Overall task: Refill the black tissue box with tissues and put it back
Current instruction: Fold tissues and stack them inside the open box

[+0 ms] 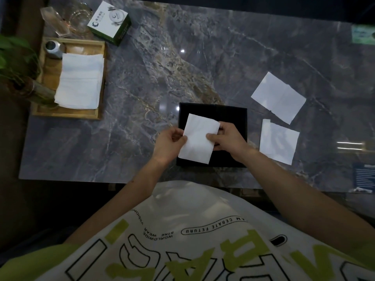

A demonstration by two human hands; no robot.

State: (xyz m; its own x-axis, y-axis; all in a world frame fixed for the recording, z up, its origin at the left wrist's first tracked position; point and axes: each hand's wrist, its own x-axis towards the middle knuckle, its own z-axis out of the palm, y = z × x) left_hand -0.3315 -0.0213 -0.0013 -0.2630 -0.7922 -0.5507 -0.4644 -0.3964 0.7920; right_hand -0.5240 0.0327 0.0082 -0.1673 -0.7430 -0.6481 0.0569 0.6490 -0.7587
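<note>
The black tissue box (231, 114) sits on the grey marble surface (142, 88), centre, by the near edge. Over it, the left hand (168, 145) and right hand (229, 138) each pinch one side of a folded white tissue (199, 138) between thumb and fingers (211, 136). Right of the box lie a far loose tissue (279, 97) and a near loose tissue (279, 140). A tissue stack (80, 81) rests in the wooden tray (67, 114), far left.

dim overall | glare specks on table (182, 51) | wide-angle edge warp
</note>
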